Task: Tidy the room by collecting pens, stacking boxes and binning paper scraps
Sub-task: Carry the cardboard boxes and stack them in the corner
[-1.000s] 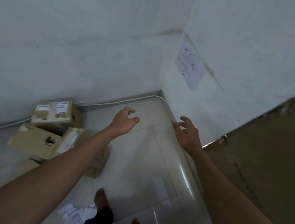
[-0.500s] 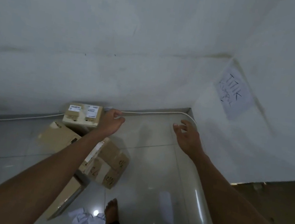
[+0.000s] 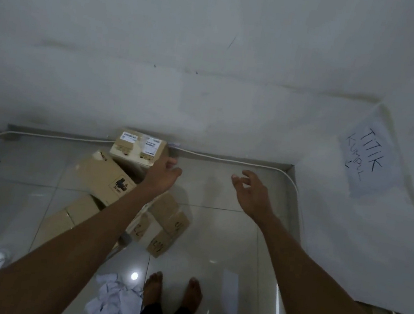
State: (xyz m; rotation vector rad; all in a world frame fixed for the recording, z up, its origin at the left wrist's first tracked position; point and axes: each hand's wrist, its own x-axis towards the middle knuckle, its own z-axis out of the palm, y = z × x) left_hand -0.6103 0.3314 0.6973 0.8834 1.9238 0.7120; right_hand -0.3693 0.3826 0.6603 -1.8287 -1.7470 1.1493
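Swinging leftward since a moment ago, your view is now facing the wall (image 3: 215,51) more squarely, and your left hand (image 3: 161,177) has been closing in on the small labelled box (image 3: 136,147). That box is sitting against the wall's foot at about 9 o'clock from the frame's centre. Your fingers are curling at its 3 o'clock edge, touching it or just over it; you cannot tell whether they are gripping it. Your right hand (image 3: 253,195) is hovering released, with fingers spread and holding nothing, above the floor (image 3: 215,238), well apart at 3 o'clock of the left one. At the labelled box's 7 o'clock a flat box with a black mark (image 3: 103,177) is lying, and at its 5 o'clock a scribbled box (image 3: 166,227). Your left forearm (image 3: 111,223) is crossing over both. At 7 o'clock from centre, crumpled paper scraps (image 3: 114,300) are lying just beside your bare feet (image 3: 152,290). At the wall's base a white cable (image 3: 226,159) is running, and at 3 o'clock a handwritten sign (image 3: 370,158) is hanging.
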